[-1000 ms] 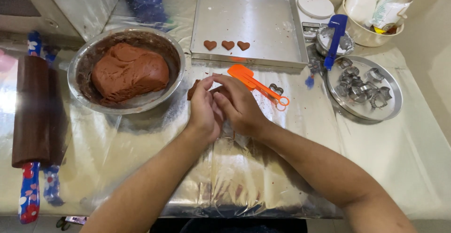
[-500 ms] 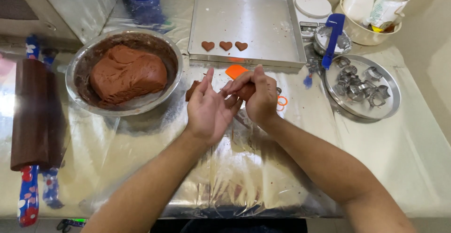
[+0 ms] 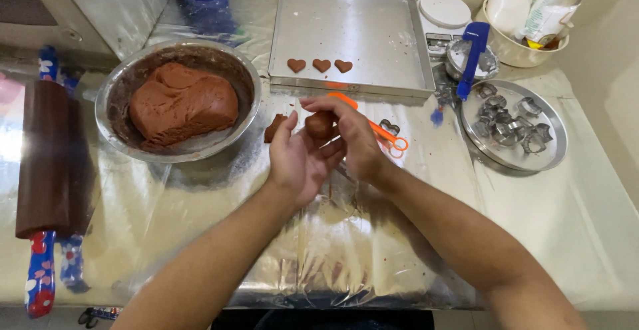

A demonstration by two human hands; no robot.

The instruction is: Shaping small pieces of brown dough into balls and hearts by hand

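Three heart cookies on the tray, dough mass in the bowl (dough ball in the grip of both hands, left hand, right hand).

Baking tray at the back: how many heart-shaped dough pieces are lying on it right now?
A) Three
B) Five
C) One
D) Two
A: three brown heart-shaped dough pieces lie in a row near the front edge of the baking tray, while the hands, left and right, hold a dough ball in front of it.
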